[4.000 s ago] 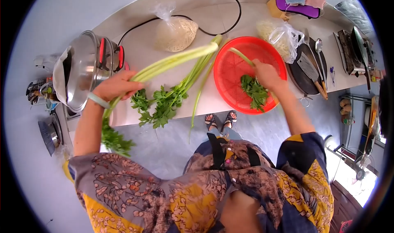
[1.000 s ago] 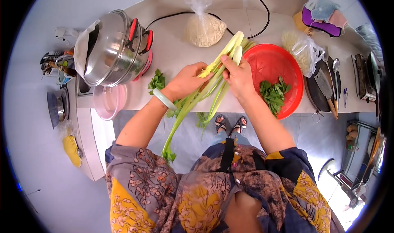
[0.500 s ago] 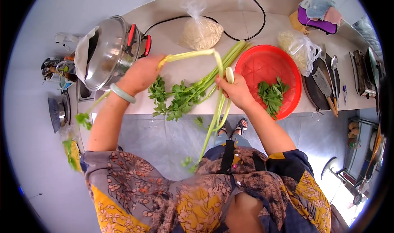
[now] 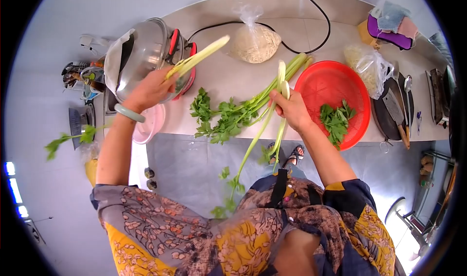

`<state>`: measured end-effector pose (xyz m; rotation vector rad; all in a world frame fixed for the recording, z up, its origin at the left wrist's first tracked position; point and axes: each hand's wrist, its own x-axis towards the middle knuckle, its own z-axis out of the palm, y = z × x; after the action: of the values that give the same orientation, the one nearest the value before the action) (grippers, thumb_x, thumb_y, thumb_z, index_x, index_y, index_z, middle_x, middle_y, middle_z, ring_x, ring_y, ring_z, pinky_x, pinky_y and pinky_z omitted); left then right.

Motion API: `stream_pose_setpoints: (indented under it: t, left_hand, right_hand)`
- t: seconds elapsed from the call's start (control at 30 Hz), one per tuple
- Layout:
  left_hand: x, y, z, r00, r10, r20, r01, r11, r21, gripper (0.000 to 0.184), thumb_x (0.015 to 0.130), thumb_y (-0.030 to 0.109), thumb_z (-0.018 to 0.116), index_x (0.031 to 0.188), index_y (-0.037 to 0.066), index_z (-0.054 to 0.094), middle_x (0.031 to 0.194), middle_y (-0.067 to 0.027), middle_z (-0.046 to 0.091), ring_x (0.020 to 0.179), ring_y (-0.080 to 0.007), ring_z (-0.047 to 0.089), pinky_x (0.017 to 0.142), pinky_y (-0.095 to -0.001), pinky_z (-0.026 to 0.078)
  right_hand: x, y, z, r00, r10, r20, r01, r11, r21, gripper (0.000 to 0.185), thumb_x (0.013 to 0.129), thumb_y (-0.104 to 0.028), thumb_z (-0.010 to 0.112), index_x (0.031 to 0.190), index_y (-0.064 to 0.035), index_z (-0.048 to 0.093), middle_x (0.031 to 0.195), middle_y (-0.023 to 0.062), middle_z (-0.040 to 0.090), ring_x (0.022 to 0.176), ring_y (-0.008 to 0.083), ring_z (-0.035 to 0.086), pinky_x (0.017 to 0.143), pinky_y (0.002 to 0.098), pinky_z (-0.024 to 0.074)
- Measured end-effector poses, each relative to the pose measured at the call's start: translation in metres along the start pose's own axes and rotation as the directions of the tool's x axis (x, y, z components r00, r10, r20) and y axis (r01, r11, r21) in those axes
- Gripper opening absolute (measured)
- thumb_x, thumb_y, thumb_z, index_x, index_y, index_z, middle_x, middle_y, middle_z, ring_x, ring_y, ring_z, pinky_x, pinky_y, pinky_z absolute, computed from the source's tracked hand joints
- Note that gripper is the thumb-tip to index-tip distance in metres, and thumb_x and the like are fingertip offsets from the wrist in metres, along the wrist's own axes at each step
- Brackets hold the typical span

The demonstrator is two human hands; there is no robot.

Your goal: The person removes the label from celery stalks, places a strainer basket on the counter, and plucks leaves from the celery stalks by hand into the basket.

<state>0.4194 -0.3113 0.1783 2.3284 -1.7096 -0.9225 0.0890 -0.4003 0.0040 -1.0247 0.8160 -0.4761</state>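
My left hand [image 4: 152, 90], with a pale bangle on the wrist, is closed round celery stalks [image 4: 198, 56] in front of the steel pot; their leafy ends trail out to the left. My right hand [image 4: 292, 108] grips other celery stalks [image 4: 262, 128] beside the red basket, pale ends up and leaves hanging past the counter's front edge. Between my hands a bunch of celery [image 4: 248, 109] lies on the counter, leaves to the left. The red basket [image 4: 302, 76] holds torn green leaves [image 4: 336, 121].
A steel pot [image 4: 146, 47] with red handles stands at the left, above a pink basin [image 4: 152, 125]. Behind are a bag of pale strips [image 4: 255, 42] and a black cable. Right of the basket lie another bag [image 4: 369, 69], a cleaver [image 4: 393, 108] and a ladle [image 4: 407, 86].
The stalk that bent between my hands has come apart into two portions. My left hand has its portion raised near the pot; my right hand holds the other by the basket.
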Motion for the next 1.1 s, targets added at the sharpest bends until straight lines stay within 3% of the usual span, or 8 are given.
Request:
stream_pose_setpoints:
  t: [0.07, 0.17, 0.3, 0.4, 0.57, 0.8, 0.9, 1.1]
  left_hand:
    - [0.002, 0.021, 0.015, 0.992, -0.091, 0.086, 0.117, 0.917, -0.382, 0.033, 0.102, 0.028, 0.042, 0.115, 0.002, 0.056, 0.070, -0.0052, 0.056, 0.058, -0.0148, 0.055, 0.054, -0.0300, 0.045]
    - [0.012, 0.044, 0.030, 0.992, 0.053, 0.118, 0.029, 0.797, -0.603, 0.033, 0.103, 0.029, 0.039, 0.120, 0.004, 0.054, 0.074, -0.0015, 0.057, 0.055, -0.0087, 0.053, 0.049, -0.0240, 0.044]
    - [0.035, 0.065, 0.052, 0.991, 0.085, 0.107, 0.019, 0.693, -0.720, 0.038, 0.103, 0.033, 0.040, 0.122, 0.001, 0.050, 0.081, -0.0058, 0.061, 0.062, -0.0113, 0.061, 0.056, -0.0258, 0.052]
    - [0.051, 0.087, 0.073, 0.992, 0.062, 0.108, 0.053, 0.575, -0.816, 0.038, 0.103, 0.033, 0.041, 0.123, 0.001, 0.049, 0.084, -0.0074, 0.061, 0.064, -0.0121, 0.061, 0.057, -0.0270, 0.053]
    - [0.083, 0.089, 0.114, 0.965, 0.148, 0.215, 0.073, 0.640, -0.765, 0.037, 0.103, 0.033, 0.041, 0.121, 0.001, 0.050, 0.086, -0.0091, 0.060, 0.064, -0.0099, 0.054, 0.055, -0.0235, 0.045]
    - [0.082, 0.108, 0.135, 0.915, 0.300, 0.269, 0.044, 0.589, -0.807, 0.044, 0.100, 0.036, 0.050, 0.127, 0.002, 0.048, 0.093, -0.0078, 0.058, 0.068, -0.0083, 0.048, 0.054, -0.0220, 0.039]
    - [0.087, 0.110, 0.137, 0.880, 0.374, 0.293, -0.080, 0.725, -0.684, 0.049, 0.096, 0.037, 0.056, 0.129, 0.002, 0.047, 0.096, -0.0063, 0.057, 0.072, -0.0075, 0.048, 0.057, -0.0218, 0.040]
    - [0.107, 0.105, 0.131, 0.915, 0.253, 0.315, 0.017, 0.755, -0.655, 0.033, 0.094, 0.026, 0.057, 0.118, 0.002, 0.053, 0.095, -0.0028, 0.057, 0.075, -0.0080, 0.050, 0.060, -0.0227, 0.042]
  right_hand:
    - [0.000, -0.008, -0.002, 0.999, -0.004, -0.043, 0.005, 0.999, 0.034, 0.027, 0.094, -0.029, 0.062, 0.087, -0.0032, 0.059, 0.071, 0.0010, 0.060, 0.056, 0.0050, 0.046, 0.052, 0.0216, 0.0386]
    - [0.003, -0.011, -0.005, 0.988, -0.068, -0.138, 0.079, 0.993, 0.082, 0.035, 0.095, -0.038, 0.059, 0.085, -0.0045, 0.059, 0.071, 0.0017, 0.059, 0.065, 0.0085, 0.051, 0.063, 0.0241, 0.0458]
    - [0.004, -0.008, -0.004, 0.996, -0.065, -0.068, 0.087, 0.918, 0.387, 0.034, 0.097, -0.039, 0.055, 0.088, -0.0061, 0.055, 0.077, 0.0051, 0.057, 0.072, 0.0151, 0.055, 0.078, 0.0328, 0.0542]
    - [-0.004, -0.020, 0.003, 0.995, 0.012, -0.104, 0.041, 0.871, 0.489, 0.033, 0.097, -0.038, 0.055, 0.091, -0.0061, 0.053, 0.079, 0.0059, 0.057, 0.071, 0.0159, 0.056, 0.076, 0.0342, 0.0544]
    - [0.006, -0.041, -0.004, 0.985, -0.017, -0.170, 0.110, 0.826, 0.553, 0.027, 0.098, -0.033, 0.055, 0.093, -0.0063, 0.051, 0.075, 0.0033, 0.052, 0.063, 0.0134, 0.048, 0.058, 0.0319, 0.0455]
    - [0.030, -0.083, -0.028, 0.985, -0.003, -0.173, 0.113, 0.769, 0.630, 0.024, 0.099, -0.028, 0.052, 0.093, -0.0045, 0.053, 0.075, 0.0037, 0.052, 0.063, 0.0143, 0.048, 0.058, 0.0332, 0.0463]
    - [0.041, -0.087, -0.033, 0.988, -0.013, -0.155, 0.109, 0.770, 0.628, 0.023, 0.099, -0.026, 0.052, 0.091, -0.0045, 0.053, 0.076, 0.0040, 0.052, 0.063, 0.0148, 0.047, 0.059, 0.0338, 0.0469]
    - [0.026, -0.093, -0.052, 0.977, -0.004, -0.213, 0.140, 0.767, 0.627, 0.023, 0.099, -0.026, 0.054, 0.091, -0.0047, 0.052, 0.075, 0.0038, 0.050, 0.063, 0.0146, 0.047, 0.059, 0.0334, 0.0472]
